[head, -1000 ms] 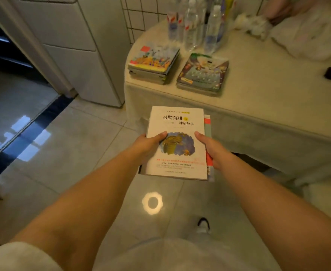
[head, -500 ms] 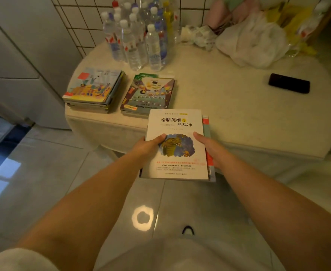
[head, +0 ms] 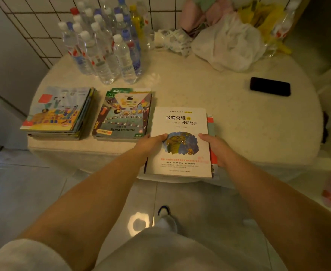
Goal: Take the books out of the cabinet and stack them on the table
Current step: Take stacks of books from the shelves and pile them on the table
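Nearest, both bare forearms reach forward over the pale tiled floor, and the left hand (head: 151, 143) and right hand (head: 216, 148) grasp a small pile of books between them — thumbs on the cover, the other fingers hidden beneath. On top lies a white paperback with a dragon picture (head: 180, 141), with a red-edged book (head: 211, 145) peeking out from under its right side. The pile hangs at the near rim of the round cream tabletop (head: 229, 122), its far end over the surface; whether it already rests there I cannot tell.

Just to its left sits a stack topped by a dark green illustrated book (head: 121, 114), and further left a thicker stack under a colourful picture book (head: 57, 110). So two stacks look done, and this pile is about to be set down — the cabinet is out of view, so what remains is unknown.

Beyond stand clear plastic water bottles (head: 106, 51), crumpled white plastic bags (head: 227, 44) and a black phone (head: 270, 86).
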